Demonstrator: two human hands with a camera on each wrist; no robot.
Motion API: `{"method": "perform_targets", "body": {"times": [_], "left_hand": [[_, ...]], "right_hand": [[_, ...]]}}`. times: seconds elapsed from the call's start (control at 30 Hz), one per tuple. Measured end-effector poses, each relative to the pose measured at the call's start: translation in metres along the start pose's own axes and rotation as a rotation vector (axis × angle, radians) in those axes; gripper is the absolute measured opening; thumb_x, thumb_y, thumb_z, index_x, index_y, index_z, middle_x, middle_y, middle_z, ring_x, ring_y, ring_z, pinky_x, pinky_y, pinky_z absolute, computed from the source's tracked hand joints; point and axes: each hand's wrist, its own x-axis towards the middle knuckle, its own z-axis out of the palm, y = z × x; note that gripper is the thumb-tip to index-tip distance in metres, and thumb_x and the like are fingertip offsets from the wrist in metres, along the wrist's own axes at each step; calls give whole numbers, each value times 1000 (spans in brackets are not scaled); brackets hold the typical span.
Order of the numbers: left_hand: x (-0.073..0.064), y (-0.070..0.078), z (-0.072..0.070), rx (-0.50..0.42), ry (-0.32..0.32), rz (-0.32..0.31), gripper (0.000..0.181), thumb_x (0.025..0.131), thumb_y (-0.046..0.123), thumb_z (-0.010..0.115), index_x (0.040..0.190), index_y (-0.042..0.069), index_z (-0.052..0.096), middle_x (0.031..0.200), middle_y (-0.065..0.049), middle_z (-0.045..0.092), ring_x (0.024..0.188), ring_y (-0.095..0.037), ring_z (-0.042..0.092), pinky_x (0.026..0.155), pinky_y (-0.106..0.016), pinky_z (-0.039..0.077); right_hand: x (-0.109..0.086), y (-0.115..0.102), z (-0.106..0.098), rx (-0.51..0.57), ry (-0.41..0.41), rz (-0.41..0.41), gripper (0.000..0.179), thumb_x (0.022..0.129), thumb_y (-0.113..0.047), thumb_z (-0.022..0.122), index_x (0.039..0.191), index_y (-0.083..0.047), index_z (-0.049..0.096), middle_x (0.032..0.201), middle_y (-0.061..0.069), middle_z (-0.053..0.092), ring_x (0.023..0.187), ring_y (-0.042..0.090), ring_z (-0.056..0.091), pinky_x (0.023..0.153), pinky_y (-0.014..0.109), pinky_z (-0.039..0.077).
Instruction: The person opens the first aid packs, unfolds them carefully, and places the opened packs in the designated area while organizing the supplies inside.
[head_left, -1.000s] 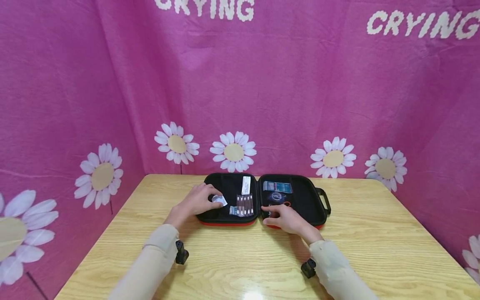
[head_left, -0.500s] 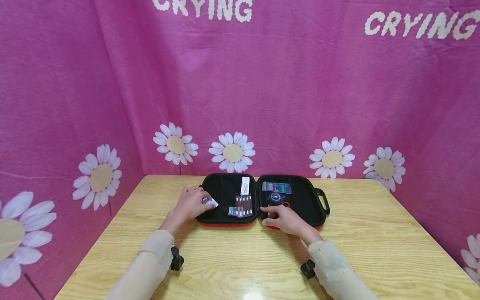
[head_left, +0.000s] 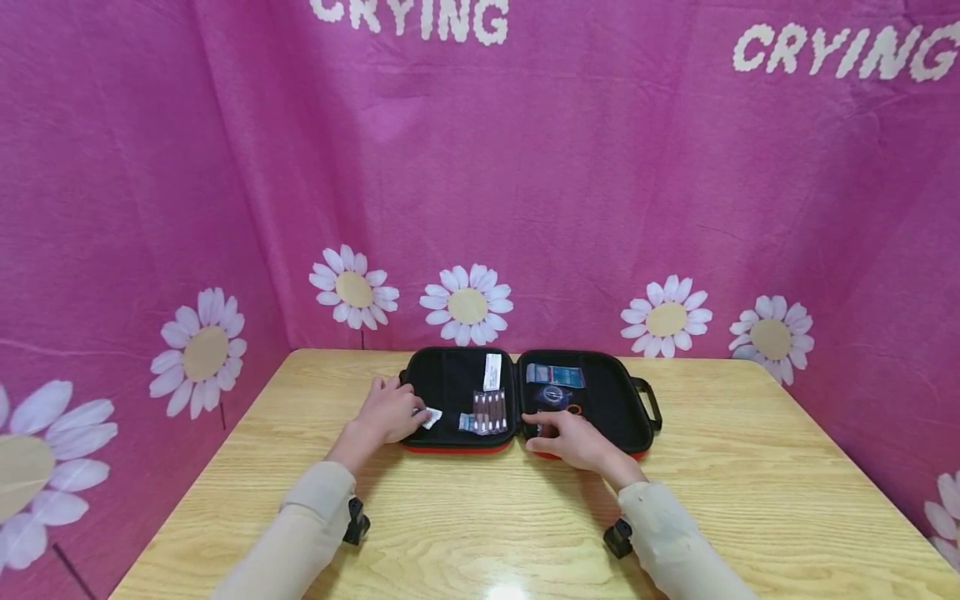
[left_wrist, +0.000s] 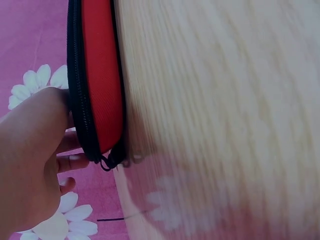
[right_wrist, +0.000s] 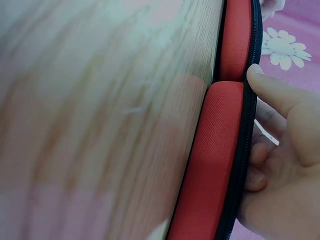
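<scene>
A black-lined first-aid case [head_left: 615, 417] with a red shell lies unfolded on the table. Over its left half, my left hand [head_left: 384, 414] pinches a small white packet [head_left: 432, 418] low near the front left corner. In the left wrist view, the left fingers [left_wrist: 72, 162] reach behind the zipped rim and the packet is hidden. My right hand [head_left: 570, 437] grips the front rim of the right half beside the hinge, thumb [right_wrist: 256, 72] at the zipper and other fingers curled inside. A pack of cotton swabs [head_left: 491, 412] sits left of the hinge.
Behind the swabs lies a white strip packet [head_left: 492, 372]; a small blue packet [head_left: 466, 422] is beside them. The right half holds a teal packet [head_left: 557, 375], a round compass-like item [head_left: 553, 395] and an orange ring [head_left: 574, 409]. A black handle [head_left: 648, 402] sticks out right.
My left hand first drew left with the white packet, then shifted slightly right and lower into the case's front left corner. The right hand has stayed at the rim.
</scene>
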Motion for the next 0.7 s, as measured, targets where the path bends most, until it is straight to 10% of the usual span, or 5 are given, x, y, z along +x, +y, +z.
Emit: {"method": "perform_targets", "body": {"times": [0.7], "left_hand": [[15, 21, 13, -164, 19, 3, 13, 89, 27, 73, 99, 19, 76, 82, 3, 65, 85, -19, 47, 84, -43, 34]], "right_hand": [[0, 2, 1, -7, 8, -5, 50, 93, -26, 69, 141, -17, 58, 75, -4, 53, 65, 10, 43, 60, 25, 35]]}}
